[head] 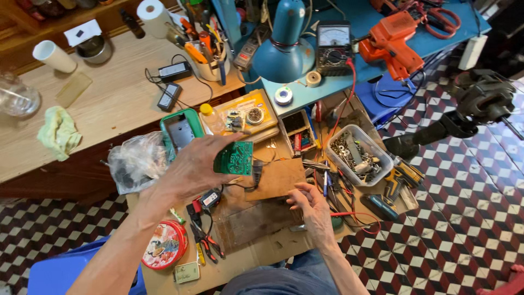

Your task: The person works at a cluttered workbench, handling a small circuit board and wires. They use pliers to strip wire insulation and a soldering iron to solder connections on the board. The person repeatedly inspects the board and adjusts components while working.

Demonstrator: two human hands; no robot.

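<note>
A green circuit board (234, 158) is held up above the cluttered low table (262, 248), tilted, its component side turned toward the camera. The left hand (194, 169) grips it by its left edge, fingers (221, 143) narrowed around the board with the thumb underneath. A dark cable (255, 173) hangs from the board's right side down to a worn brown wooden board (278, 177) lying on the table. The right hand (311, 205) rests lower, just beside that wooden board's near edge, palm up with fingers loosely curled and holding nothing. To its right lie screwdrivers (326, 183) and a red wire (357, 216), and beyond them a clear plastic tub of screws and small metal parts (357, 155). Near the left forearm sit red-handled pliers (204, 240) and a round red tin (164, 245). A blue desk lamp (284, 46) and an analogue multimeter (334, 46) stand farther back.
</note>
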